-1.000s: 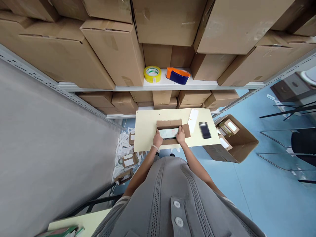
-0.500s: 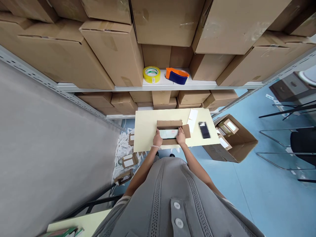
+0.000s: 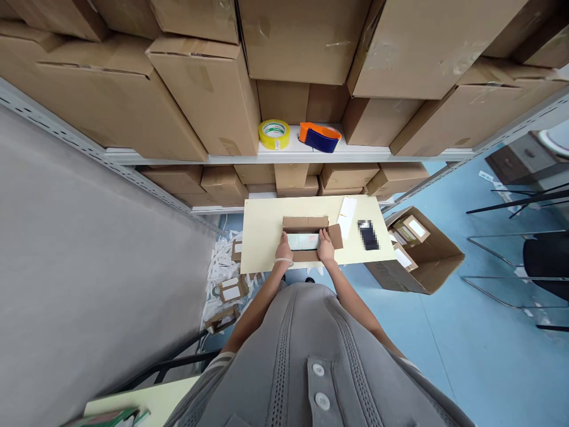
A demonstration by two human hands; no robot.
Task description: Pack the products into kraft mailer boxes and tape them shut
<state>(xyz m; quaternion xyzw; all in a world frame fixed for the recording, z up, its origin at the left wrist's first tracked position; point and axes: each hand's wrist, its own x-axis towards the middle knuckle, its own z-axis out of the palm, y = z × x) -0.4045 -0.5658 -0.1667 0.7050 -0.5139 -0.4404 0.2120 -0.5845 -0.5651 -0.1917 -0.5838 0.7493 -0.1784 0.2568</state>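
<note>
A small open cardboard box (image 3: 305, 222) sits on the pale yellow table (image 3: 262, 228), its flaps folded outward. In its opening lies a flat whitish-green carton (image 3: 303, 241) with faint print. My left hand (image 3: 284, 248) is closed round the carton's left end. Opposite it, my right hand (image 3: 326, 245) grips the right end, beside a side flap. Fingertips of both hands are partly hidden at the box's walls. A white paper slip (image 3: 347, 214) lies right of the box, and farther right is a dark, pixelated object (image 3: 368, 235).
Shelves of cardboard boxes rise beyond the table. Yellow tape (image 3: 274, 134) and an orange-and-blue looped item (image 3: 320, 137) lie on one shelf. A large open carton (image 3: 438, 255) holding small parcels stands right. Paper scraps (image 3: 222, 264) cover the floor at left, near a grey wall.
Both hands stay at the carton's ends with only slight finger shifts. The carton and box look almost unmoved.
</note>
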